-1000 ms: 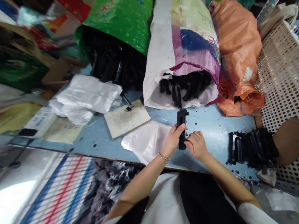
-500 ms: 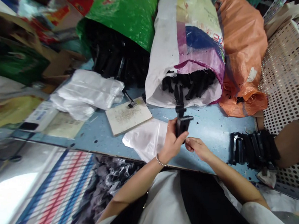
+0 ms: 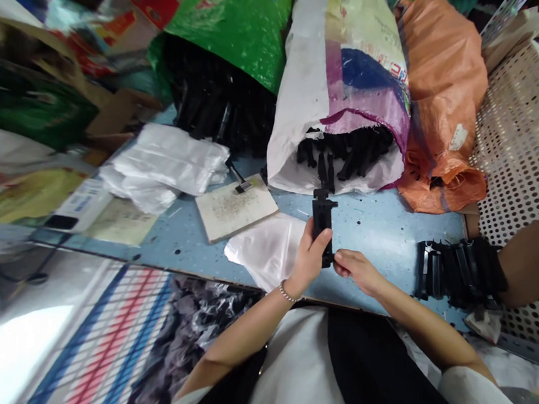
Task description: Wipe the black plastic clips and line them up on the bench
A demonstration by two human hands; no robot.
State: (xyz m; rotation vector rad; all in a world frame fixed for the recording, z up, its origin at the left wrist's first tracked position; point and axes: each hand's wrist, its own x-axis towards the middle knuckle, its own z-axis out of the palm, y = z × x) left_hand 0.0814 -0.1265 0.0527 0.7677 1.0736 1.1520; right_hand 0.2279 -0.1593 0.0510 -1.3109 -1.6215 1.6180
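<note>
My left hand [image 3: 310, 256] is wrapped round a long black plastic part [image 3: 322, 219], held upright above the table's near edge. My right hand [image 3: 355, 269] is closed, its thumb and fingers pinched at the lower right end of that part; whether a small piece is between them cannot be made out. Just beyond the held part, more black parts [image 3: 361, 153] fill the mouth of a white and purple sack [image 3: 297, 104]. A clear plastic bag [image 3: 265, 252] lies flat by my left wrist.
Black parts [image 3: 459, 272] lie in a row at the right, beside a perforated cream crate [image 3: 519, 148]. An orange sack [image 3: 448, 98] and a green sack [image 3: 228, 28] stand at the back. Left are a stained board [image 3: 235, 208] and folded plastic bags [image 3: 169, 159].
The black part has turned in my left hand, so its broad long face now shows. My right hand stays at its lower end. The view has shifted slightly.
</note>
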